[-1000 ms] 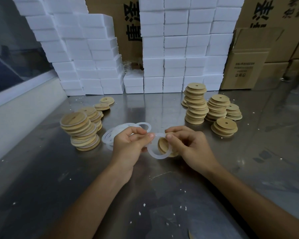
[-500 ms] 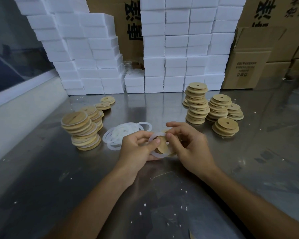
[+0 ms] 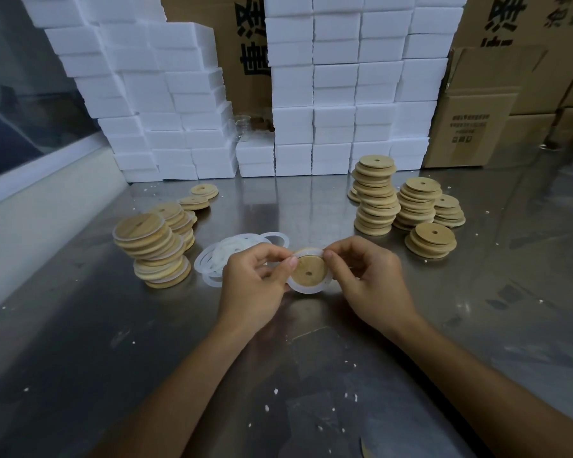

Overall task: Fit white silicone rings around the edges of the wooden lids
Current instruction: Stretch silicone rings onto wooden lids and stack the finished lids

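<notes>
Between both hands, just above the steel table, is a round wooden lid (image 3: 310, 271) with a small centre hole and a white silicone ring (image 3: 306, 288) around its rim. My left hand (image 3: 255, 282) pinches the ring's left edge with thumb and fingers. My right hand (image 3: 368, 279) grips the lid and ring on the right side. A loose pile of white rings (image 3: 224, 256) lies just left of my left hand. Lids with rings are stacked at the left (image 3: 153, 246). Bare lids stand in several stacks at the right (image 3: 376, 196).
White foam blocks (image 3: 344, 94) are piled in a wall along the back of the table, with cardboard boxes (image 3: 470, 127) behind and to the right. A low white ledge (image 3: 40, 206) runs along the left. Small white crumbs dot the steel table (image 3: 179, 342).
The ring was held open beside the tilted lid; now the lid faces me and the ring sits around its edge. Both hands have drawn closer together.
</notes>
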Demonstrator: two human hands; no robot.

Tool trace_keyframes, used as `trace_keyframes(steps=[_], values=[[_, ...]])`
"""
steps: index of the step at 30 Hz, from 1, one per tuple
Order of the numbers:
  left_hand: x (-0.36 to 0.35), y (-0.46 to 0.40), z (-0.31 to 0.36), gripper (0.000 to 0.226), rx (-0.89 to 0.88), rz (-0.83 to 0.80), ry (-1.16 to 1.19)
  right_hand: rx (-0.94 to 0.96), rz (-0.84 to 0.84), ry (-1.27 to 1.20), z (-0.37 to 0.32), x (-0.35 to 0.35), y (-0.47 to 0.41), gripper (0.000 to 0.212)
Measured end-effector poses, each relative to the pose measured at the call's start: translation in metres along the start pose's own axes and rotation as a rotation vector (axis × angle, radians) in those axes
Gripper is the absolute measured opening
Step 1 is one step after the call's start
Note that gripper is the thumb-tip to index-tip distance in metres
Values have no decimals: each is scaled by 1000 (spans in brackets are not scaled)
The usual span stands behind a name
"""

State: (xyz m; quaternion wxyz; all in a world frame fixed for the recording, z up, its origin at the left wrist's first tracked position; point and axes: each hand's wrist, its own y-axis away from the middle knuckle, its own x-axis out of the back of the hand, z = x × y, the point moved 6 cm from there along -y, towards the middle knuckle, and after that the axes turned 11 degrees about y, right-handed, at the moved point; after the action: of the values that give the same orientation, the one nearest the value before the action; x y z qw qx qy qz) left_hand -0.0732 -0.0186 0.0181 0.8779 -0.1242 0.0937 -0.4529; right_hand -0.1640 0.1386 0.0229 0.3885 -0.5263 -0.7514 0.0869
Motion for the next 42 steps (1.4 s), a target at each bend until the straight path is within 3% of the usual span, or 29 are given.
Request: trace_keyframes(steps=[7,15,33,38,42], values=[[7,-1,-7,12,95,51,83,0,-32,30,-3,0,0,5],[5,-2,-5,14,83,23,58,-11,-34,29,-6,3,0,5],[18,-5,-9,6,211,-29,113,-164,-223,-26,9,-6,0,8],[18,-6,-9,9,169,-72,-25,-145,-150,-15,6,-2,0,5],[14,-5,-3,24,34,-68,-172,-67,-100,29,-3,2,1,6]])
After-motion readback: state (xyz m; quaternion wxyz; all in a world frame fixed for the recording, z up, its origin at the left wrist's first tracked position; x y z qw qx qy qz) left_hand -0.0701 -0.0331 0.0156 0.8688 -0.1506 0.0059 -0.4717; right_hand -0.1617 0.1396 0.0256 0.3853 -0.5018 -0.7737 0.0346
